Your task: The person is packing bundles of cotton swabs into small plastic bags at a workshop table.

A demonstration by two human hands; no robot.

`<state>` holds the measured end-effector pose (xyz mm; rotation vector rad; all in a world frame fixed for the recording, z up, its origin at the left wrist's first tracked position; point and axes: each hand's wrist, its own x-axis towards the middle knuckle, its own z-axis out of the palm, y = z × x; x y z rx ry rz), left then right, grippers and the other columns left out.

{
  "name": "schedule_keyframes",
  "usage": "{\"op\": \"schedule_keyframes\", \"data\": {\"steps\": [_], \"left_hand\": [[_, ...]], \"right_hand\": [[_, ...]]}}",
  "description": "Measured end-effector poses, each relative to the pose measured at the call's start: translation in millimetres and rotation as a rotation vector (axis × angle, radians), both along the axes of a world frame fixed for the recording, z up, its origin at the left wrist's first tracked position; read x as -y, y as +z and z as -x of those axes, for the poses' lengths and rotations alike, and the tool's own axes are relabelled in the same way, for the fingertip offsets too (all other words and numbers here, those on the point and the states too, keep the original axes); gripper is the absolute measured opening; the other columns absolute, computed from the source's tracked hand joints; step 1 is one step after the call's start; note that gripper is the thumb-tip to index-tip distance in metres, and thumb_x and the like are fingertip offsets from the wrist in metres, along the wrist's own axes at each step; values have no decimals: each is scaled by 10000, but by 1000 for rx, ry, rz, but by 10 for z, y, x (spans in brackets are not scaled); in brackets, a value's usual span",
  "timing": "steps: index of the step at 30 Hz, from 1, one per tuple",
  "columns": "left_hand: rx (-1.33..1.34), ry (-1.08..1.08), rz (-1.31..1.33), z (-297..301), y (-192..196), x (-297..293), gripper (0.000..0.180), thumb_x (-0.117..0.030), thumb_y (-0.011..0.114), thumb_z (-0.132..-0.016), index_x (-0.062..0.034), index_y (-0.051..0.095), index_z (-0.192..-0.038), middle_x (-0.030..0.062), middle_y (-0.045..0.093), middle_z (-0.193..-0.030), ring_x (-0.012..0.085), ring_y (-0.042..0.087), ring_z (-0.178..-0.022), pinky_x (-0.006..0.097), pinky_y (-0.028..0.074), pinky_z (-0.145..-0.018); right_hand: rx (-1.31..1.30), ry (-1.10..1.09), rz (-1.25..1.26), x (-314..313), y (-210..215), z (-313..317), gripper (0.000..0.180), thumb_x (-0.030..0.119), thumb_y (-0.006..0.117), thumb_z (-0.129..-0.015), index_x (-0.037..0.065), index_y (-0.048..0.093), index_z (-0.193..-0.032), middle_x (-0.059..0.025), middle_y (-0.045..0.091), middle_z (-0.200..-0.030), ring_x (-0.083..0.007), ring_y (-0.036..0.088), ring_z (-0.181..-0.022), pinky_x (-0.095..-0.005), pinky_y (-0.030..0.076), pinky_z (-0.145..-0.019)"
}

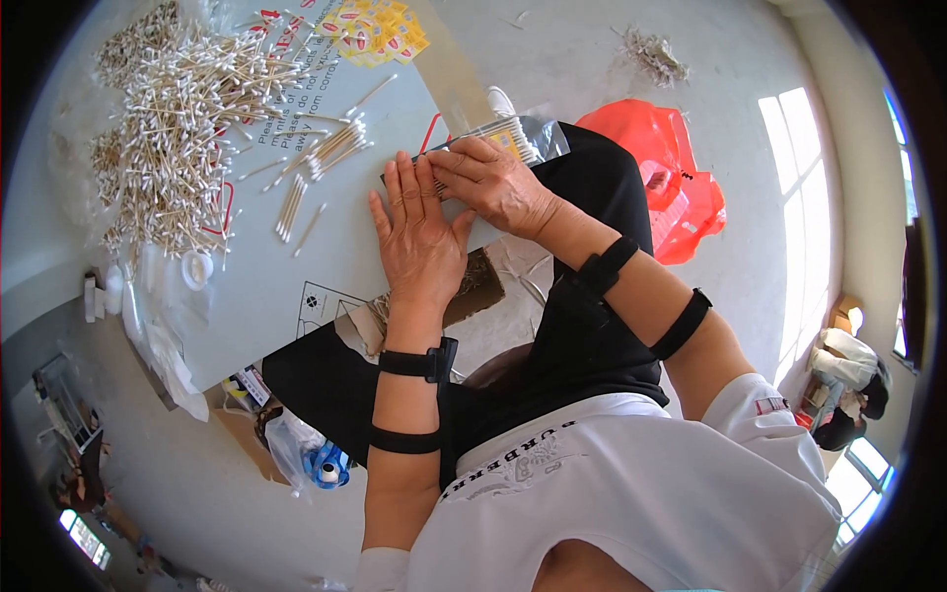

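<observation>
My left hand (419, 232) lies flat, fingers spread, on a grey cardboard sheet (296, 266) that serves as a work surface. My right hand (488, 183) presses down beside it on a clear plastic packet of cotton swabs (518, 138), fingers curled over the packet's near end. A small bundle of loose wooden cotton swabs (330, 148) lies just left of the hands. Farther left a big heap of cotton swabs (178, 128) covers the sheet. Both forearms wear black straps.
Yellow printed packets (380, 30) lie at the sheet's far edge. An orange plastic bag (671, 178) sits on the floor to the right. White plastic bags (158, 326) hang at the sheet's left edge. Another person (848, 385) crouches far right near the windows.
</observation>
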<state>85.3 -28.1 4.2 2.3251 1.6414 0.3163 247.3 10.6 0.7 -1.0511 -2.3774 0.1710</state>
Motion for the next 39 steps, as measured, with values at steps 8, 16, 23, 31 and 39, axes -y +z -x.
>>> {"op": "schedule_keyframes", "data": {"steps": [8, 16, 23, 31, 39], "left_hand": [[-3, -15, -1, -90, 9, -32, 770, -408, 545, -937, 18, 238, -1500, 184, 185, -1586, 320, 134, -1484, 507, 73, -1187], [-40, -18, -18, -112, 15, -38, 769, -417, 535, -942, 8, 227, -1505, 180, 183, -1588, 321, 136, -1481, 498, 86, -1190], [-57, -21, -12, -132, 16, -43, 769, -413, 526, -949, 0, 208, -1513, 177, 163, -1593, 319, 130, -1482, 504, 96, -1188], [-31, -52, -18, -383, 19, -85, 789, -414, 536, -944, 11, 194, -1514, 184, 168, -1590, 321, 127, -1485, 502, 109, -1185], [813, 113, -71, -320, -32, -216, 610, -328, 384, -1038, 14, 206, -1510, 223, 180, -1575, 338, 175, -1468, 418, 158, -1186]], "right_hand": [[107, -35, 16, -11, 85, -120, 480, 204, 728, -734, 13, 645, -1167, -76, 606, -1271, -271, 544, -1147, -416, 445, -983], [245, -405, 252, 174, -27, -404, 568, 333, 492, -976, 156, 333, -1491, -59, 284, -1566, -250, 247, -1449, -472, 127, -1195], [-1, -374, 355, 176, -108, -405, 543, 311, 460, -993, 145, 332, -1494, -68, 277, -1569, -271, 240, -1448, -469, 129, -1196], [13, -379, 297, 173, -125, -398, 540, 311, 498, -985, 160, 346, -1481, -61, 303, -1553, -253, 275, -1431, -463, 167, -1188], [-709, -704, 397, 5, -212, -570, 496, 319, 570, -966, 67, 492, -1386, -145, 505, -1363, -252, 473, -1257, -388, 347, -1069]]}}
